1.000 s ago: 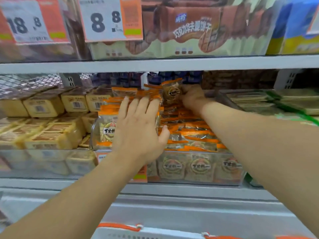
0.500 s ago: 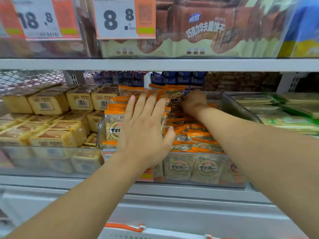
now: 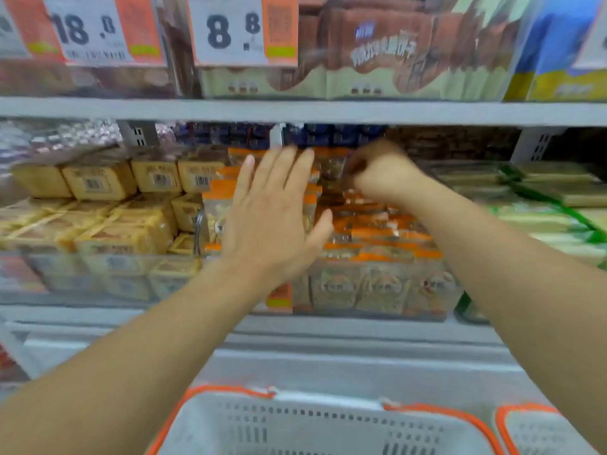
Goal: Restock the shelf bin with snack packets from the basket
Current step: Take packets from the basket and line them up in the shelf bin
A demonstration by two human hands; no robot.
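Note:
A clear shelf bin (image 3: 377,290) holds rows of orange-edged snack packets (image 3: 377,231). My left hand (image 3: 272,221) lies flat and open against the upright packets on the bin's left side, fingers straight. My right hand (image 3: 381,172) is curled at the back of the bin and pinches one snack packet (image 3: 330,169) standing among the rear row; motion blur hides the fingertips. The white basket (image 3: 328,425) with an orange rim sits below my arms at the bottom edge, and its contents are out of view.
Yellow wrapped cake packs (image 3: 124,231) fill the bin to the left, green-edged packs (image 3: 551,205) the bin to the right. A shelf board (image 3: 295,110) with price tags (image 3: 243,27) hangs close above. A second basket (image 3: 542,428) shows at the bottom right.
My right hand has pushed its packet down into the back row. My left hand stays flat on the left packets. The view has tipped down, so more of the basket shows.

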